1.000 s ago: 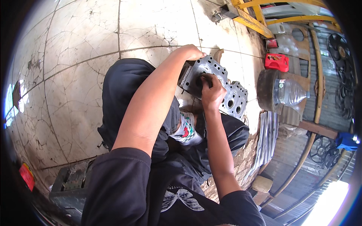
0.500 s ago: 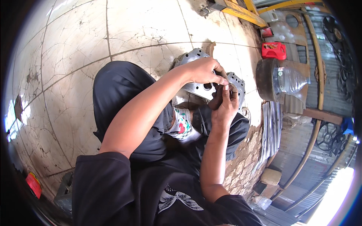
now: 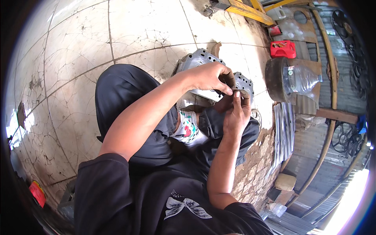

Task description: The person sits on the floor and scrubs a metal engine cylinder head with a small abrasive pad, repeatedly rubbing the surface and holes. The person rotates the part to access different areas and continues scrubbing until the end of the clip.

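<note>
In front of my crossed legs, my left hand (image 3: 213,79) is bent with thumb and fingertips drawn together. Fingertip to fingertip with it, my right hand (image 3: 238,111) is closed in an upward pinch. Anything between the fingers is too small or too hidden to name. Just beyond and partly under my left hand lies a grey metal engine casting (image 3: 197,57) with round holes along its edge, like a cylinder head. A similar holed casting (image 3: 244,83) sits behind my right hand, partly covered by it.
Cracked pale tiles (image 3: 78,43) spread to the left. Off to the right stand a red jug (image 3: 282,49), a dark drum-shaped ring (image 3: 275,80) and a clear plastic bottle (image 3: 303,80). A yellow metal frame (image 3: 250,15) is at the far side, and corrugated sheet (image 3: 284,129) lies at the right.
Both hands have come slightly lower and nearer to me, their fingertips still together. More of the casting behind the right hand shows. The view has shifted a little.
</note>
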Demonstrator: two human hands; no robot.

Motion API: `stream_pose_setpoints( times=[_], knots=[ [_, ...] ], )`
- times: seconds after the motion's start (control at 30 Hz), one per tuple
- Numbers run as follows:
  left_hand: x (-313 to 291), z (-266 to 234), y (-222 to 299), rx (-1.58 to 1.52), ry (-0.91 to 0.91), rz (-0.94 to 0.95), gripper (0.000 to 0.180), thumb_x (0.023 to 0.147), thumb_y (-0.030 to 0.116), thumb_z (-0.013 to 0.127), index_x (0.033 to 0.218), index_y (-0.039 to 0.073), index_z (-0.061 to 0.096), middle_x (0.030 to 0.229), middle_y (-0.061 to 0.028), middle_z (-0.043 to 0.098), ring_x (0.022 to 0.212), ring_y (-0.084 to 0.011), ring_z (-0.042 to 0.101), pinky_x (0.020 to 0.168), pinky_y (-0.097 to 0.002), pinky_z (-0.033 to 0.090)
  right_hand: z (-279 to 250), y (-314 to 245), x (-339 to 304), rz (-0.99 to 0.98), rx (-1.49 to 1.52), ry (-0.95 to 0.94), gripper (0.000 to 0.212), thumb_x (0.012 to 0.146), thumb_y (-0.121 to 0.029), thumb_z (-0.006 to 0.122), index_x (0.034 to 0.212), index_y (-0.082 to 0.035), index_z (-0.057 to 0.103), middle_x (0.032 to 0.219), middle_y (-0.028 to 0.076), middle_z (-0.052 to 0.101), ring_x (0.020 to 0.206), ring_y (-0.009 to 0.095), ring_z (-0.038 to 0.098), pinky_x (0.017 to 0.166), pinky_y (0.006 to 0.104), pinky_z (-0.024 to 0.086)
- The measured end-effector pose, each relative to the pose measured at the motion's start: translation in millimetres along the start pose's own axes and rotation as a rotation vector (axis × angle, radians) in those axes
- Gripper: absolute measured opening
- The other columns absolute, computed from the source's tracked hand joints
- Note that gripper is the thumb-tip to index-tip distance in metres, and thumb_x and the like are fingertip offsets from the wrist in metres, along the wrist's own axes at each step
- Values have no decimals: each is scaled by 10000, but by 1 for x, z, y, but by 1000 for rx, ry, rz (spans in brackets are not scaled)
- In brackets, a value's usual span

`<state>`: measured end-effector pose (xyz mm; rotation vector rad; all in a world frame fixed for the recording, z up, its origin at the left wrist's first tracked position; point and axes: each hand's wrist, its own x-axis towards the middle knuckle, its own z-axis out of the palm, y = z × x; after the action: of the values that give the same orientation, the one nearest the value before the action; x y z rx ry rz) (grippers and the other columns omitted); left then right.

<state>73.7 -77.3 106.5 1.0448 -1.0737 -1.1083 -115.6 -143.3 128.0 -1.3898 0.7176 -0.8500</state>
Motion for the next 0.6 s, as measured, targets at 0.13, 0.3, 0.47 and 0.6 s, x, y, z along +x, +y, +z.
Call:
stream_pose_setpoints(
  times=[0.13,0.3,0.47,0.6],
  knots=[
    [1,4,-5,-37,21,21,306,859,120,880,1119,24,750,1055,-44,766,975,-115,690,891,-302,547,-2,4,-3,-153,-133,42,114,1020,-90,729,1076,-6,677,1042,69,725,963,128,650,895,280,521],
    [-3,4,8,37,93,-6,342,818,144,918,1092,25,751,1012,-34,767,934,-107,679,873,-296,526,-11,7,-9,-190,-268,88,126,1002,-73,750,1072,-6,670,1033,57,719,952,124,637,893,279,514],
    [-7,5,13,21,78,44,342,796,134,928,1085,34,775,984,-36,789,885,-103,688,846,-288,529,-1,2,-20,-226,-133,92,151,993,-60,755,1095,8,666,1146,116,726,1044,165,690,949,307,546],
    [-5,1,5,-73,-42,-18,303,803,114,916,1074,30,807,977,-47,809,879,-108,717,838,-280,550,4,8,-21,-434,-418,181,183,997,-27,733,1159,31,671,1217,152,724,1089,191,718,953,316,576]
  ],
)
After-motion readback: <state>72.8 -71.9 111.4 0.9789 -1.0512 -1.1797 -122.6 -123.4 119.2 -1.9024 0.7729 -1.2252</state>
